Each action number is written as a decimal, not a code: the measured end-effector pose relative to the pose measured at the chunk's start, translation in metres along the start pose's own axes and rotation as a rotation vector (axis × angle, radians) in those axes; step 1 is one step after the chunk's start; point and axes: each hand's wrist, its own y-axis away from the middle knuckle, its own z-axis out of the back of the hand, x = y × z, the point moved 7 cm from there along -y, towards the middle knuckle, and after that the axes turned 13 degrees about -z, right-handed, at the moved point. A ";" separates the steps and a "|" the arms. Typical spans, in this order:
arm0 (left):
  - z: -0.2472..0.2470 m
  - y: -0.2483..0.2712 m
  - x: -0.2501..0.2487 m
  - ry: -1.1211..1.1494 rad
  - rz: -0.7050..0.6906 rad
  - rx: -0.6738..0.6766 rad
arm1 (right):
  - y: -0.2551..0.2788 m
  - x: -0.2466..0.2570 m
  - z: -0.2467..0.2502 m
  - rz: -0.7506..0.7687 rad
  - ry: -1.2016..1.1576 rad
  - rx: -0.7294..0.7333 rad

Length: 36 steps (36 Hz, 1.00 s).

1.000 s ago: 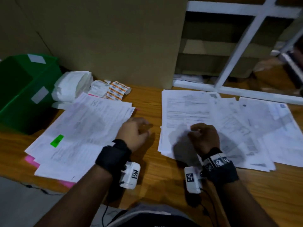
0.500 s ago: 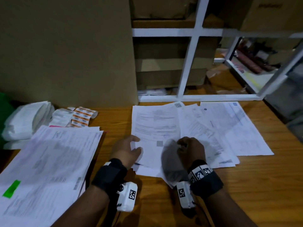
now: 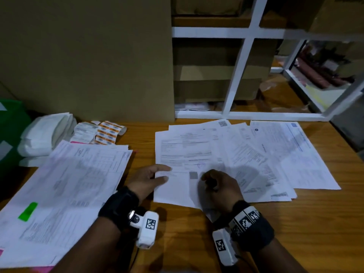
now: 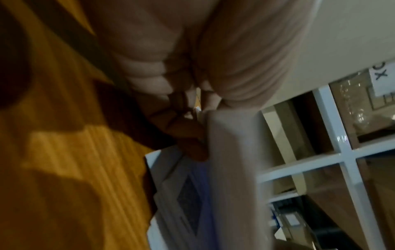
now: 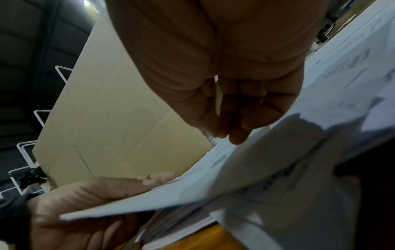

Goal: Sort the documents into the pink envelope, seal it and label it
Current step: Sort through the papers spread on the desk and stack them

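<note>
The wooden desk (image 3: 197, 233) fills the head view, with a cardboard box (image 3: 88, 56) standing at twelve o'clock. At nine o'clock lies a large stack of printed documents (image 3: 74, 184); a pink envelope (image 3: 42, 269) shows only as a sliver under its near edge, at seven o'clock. A second spread of sheets (image 3: 256, 154) fans from centre towards three o'clock. At ten o'clock sit folded white packets (image 3: 45, 134) and strips of orange labels (image 3: 107, 133).

At six o'clock, the left hand (image 3: 146, 179) pinches the left edge of the top sheet (image 3: 177, 186) between thumb and straightened fingers. The right hand (image 3: 220, 189) is curled, gripping the same sheet's lifted near corner.

My judgement: sorting is at an early stage. Nothing is in the envelope, which lies buried; filling, sealing and labelling all remain.
</note>
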 end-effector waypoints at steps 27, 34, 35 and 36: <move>0.079 0.058 0.027 -0.206 -0.132 -0.224 | -0.040 -0.052 0.025 -0.366 0.171 -0.207; 0.085 0.059 0.033 -0.272 -0.121 -0.252 | -0.013 -0.058 0.034 -0.410 0.168 -0.155; 0.084 0.060 0.033 -0.278 -0.123 -0.248 | -0.008 -0.061 0.034 -0.420 0.160 -0.131; 0.083 0.060 0.033 -0.284 -0.124 -0.241 | -0.004 -0.065 0.032 -0.432 0.156 -0.107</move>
